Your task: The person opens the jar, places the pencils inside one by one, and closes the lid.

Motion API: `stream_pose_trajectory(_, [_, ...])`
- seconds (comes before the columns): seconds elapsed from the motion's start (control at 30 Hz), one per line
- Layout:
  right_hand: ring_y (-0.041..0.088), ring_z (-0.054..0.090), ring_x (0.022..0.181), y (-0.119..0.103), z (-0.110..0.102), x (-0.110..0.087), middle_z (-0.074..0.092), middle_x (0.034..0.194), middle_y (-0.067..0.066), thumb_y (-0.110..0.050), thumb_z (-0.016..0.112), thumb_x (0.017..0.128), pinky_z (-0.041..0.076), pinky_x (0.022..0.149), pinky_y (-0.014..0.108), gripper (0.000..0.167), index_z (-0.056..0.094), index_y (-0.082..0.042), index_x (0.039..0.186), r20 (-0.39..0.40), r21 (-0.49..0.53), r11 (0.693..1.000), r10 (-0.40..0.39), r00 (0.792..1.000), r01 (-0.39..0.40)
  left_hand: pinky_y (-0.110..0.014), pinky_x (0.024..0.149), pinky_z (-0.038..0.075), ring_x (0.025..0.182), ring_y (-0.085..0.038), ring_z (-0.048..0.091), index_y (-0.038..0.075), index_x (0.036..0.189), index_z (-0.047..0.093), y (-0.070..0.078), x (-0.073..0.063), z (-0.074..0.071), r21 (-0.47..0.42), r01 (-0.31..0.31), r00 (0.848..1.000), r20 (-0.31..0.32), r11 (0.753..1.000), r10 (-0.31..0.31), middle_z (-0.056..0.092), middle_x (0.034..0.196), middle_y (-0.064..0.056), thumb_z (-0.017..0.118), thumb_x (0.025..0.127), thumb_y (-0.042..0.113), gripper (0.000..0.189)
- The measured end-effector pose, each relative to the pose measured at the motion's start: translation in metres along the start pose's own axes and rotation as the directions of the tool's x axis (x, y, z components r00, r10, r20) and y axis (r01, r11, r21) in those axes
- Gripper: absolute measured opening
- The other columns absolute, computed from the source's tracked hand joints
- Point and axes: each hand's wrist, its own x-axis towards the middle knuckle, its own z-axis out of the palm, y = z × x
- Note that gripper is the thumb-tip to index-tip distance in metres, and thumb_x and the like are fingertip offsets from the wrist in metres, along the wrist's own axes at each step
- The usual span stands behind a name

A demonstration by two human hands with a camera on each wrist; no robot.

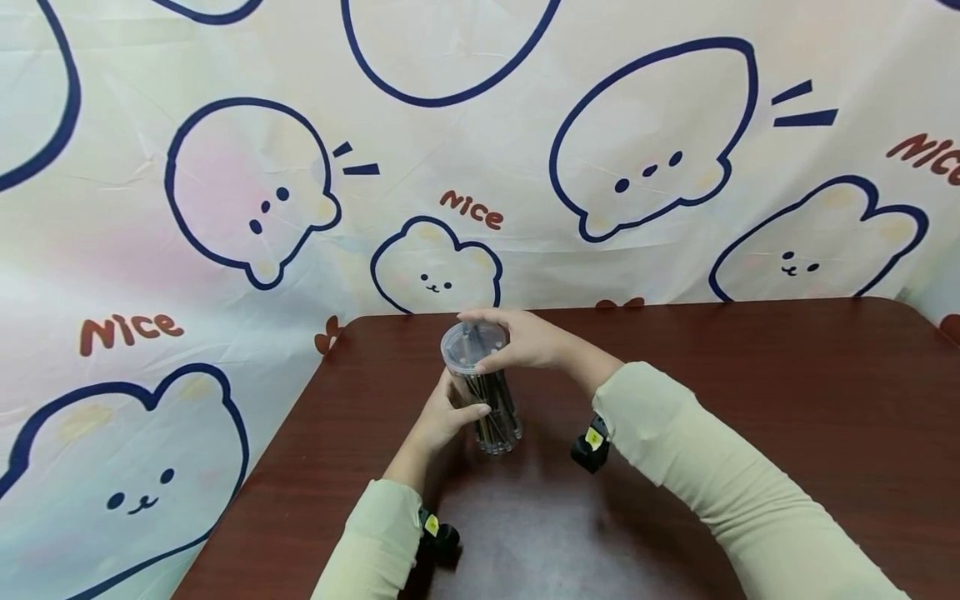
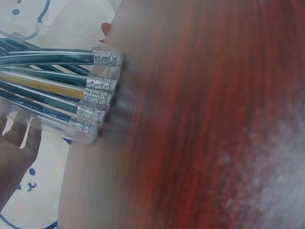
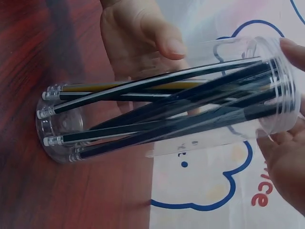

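Note:
A clear plastic jar (image 1: 498,421) with a round see-through lid (image 1: 472,348) stands between both hands near the table's far edge. Inside are several pencils (image 3: 176,100), mostly dark with pale stripes and one yellow, their silver-ferruled eraser ends (image 2: 97,98) toward the jar's base. My left hand (image 1: 441,418) grips the jar's side from the left, thumb across the front. From the right and above, my right hand (image 1: 528,337) grips the lid by its rim, thumb at the near side and fingers over the far side.
The dark red-brown wooden table (image 1: 300,492) spreads beneath the hands. Behind and to its left hangs a pale cloth (image 1: 525,267) printed with blue bear outlines. Black wrist cameras sit under the left cuff (image 1: 442,537) and the right cuff (image 1: 590,450).

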Motion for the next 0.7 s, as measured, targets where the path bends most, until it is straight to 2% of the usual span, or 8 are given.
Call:
stream_pose_trajectory(0.13, [0.016, 0.040, 0.107, -0.005, 0.006, 0.002, 0.042, 0.126, 0.004, -0.027, 0.074, 0.066, 0.038, 0.084, 0.034, 0.071, 0.041, -0.011, 0.127, -0.107, -0.144, 0.988, 0.037, 0.994, -0.052, -0.029, 0.083, 0.036, 0.105, -0.017, 0.040, 0.017, 0.134, 0.020, 0.000, -0.001, 0.000, 0.051, 0.005, 1.000, -0.021, 0.999, -0.004, 0.039, 0.124, -0.008, 0.068, 0.072, 0.020, 0.078])
stream_pose_trajectory(0.27, [0.017, 0.041, 0.101, -0.013, 0.018, 0.004, 0.045, 0.116, 0.005, -0.039, 0.073, 0.063, 0.040, 0.078, 0.033, 0.073, 0.045, -0.008, 0.123, -0.244, -0.312, 0.939, 0.066, 0.967, -0.143, -0.029, 0.078, 0.038, 0.095, -0.017, 0.043, 0.016, 0.132, 0.023, 0.000, -0.002, -0.001, 0.082, 0.031, 0.999, -0.046, 0.996, -0.028, 0.043, 0.113, -0.008, 0.066, 0.073, 0.011, 0.073])
stream_pose_trajectory(0.37, [0.020, 0.037, 0.097, -0.018, 0.027, 0.005, 0.043, 0.109, 0.008, -0.045, 0.072, 0.061, 0.040, 0.072, 0.034, 0.077, 0.045, -0.006, 0.121, -0.316, -0.354, 0.911, 0.098, 0.944, -0.213, -0.029, 0.074, 0.038, 0.088, -0.017, 0.044, 0.011, 0.126, 0.029, 0.001, -0.002, -0.001, 0.114, 0.076, 0.995, -0.073, 0.991, -0.068, 0.045, 0.100, -0.006, 0.064, 0.073, 0.006, 0.064])
stream_pose_trajectory(0.43, [0.021, 0.034, 0.097, -0.019, 0.030, 0.005, 0.039, 0.108, 0.010, -0.048, 0.072, 0.059, 0.040, 0.071, 0.035, 0.082, 0.041, -0.008, 0.123, -0.333, -0.328, 0.911, 0.135, 0.933, -0.249, -0.028, 0.071, 0.038, 0.085, -0.016, 0.043, 0.010, 0.124, 0.031, 0.003, -0.002, -0.001, 0.128, 0.107, 0.992, -0.085, 0.986, -0.097, 0.044, 0.092, -0.006, 0.063, 0.073, 0.004, 0.060])
stream_pose_trajectory(0.53, [0.022, 0.032, 0.102, -0.015, 0.026, 0.004, 0.034, 0.117, 0.011, -0.049, 0.073, 0.058, 0.040, 0.075, 0.038, 0.089, 0.033, -0.014, 0.130, -0.293, -0.241, 0.940, 0.167, 0.941, -0.242, -0.029, 0.072, 0.039, 0.087, -0.016, 0.044, 0.006, 0.125, 0.029, 0.010, -0.004, 0.002, 0.130, 0.106, 0.993, -0.074, 0.986, -0.097, 0.045, 0.096, -0.009, 0.063, 0.073, 0.004, 0.062])
stream_pose_trajectory(0.57, [0.022, 0.032, 0.105, -0.014, 0.023, 0.003, 0.032, 0.121, 0.011, -0.046, 0.073, 0.059, 0.039, 0.078, 0.039, 0.090, 0.030, -0.016, 0.132, -0.256, -0.188, 0.958, 0.165, 0.952, -0.216, -0.029, 0.072, 0.039, 0.087, -0.016, 0.044, 0.005, 0.126, 0.027, 0.013, -0.005, 0.003, 0.122, 0.095, 0.994, -0.069, 0.988, -0.088, 0.045, 0.097, -0.011, 0.063, 0.073, 0.004, 0.064])
stream_pose_trajectory(0.63, [0.023, 0.032, 0.109, -0.009, 0.015, 0.003, 0.028, 0.128, 0.009, -0.036, 0.074, 0.063, 0.038, 0.081, 0.041, 0.087, 0.026, -0.019, 0.134, -0.156, -0.062, 0.986, 0.142, 0.977, -0.153, -0.029, 0.079, 0.038, 0.096, -0.017, 0.044, 0.006, 0.131, 0.022, 0.018, -0.006, 0.005, 0.080, 0.068, 0.997, -0.045, 0.994, -0.065, 0.044, 0.110, -0.012, 0.062, 0.073, 0.003, 0.070])
stream_pose_trajectory(0.7, [0.023, 0.031, 0.113, -0.005, 0.008, 0.002, 0.024, 0.134, 0.006, -0.024, 0.072, 0.067, 0.036, 0.085, 0.040, 0.083, 0.025, -0.020, 0.135, -0.044, 0.056, 0.994, 0.096, 0.994, -0.093, -0.029, 0.082, 0.037, 0.100, -0.018, 0.044, 0.005, 0.132, 0.020, 0.023, -0.006, 0.007, 0.043, 0.036, 0.999, -0.018, 0.998, -0.035, 0.043, 0.116, -0.016, 0.062, 0.073, 0.004, 0.072])
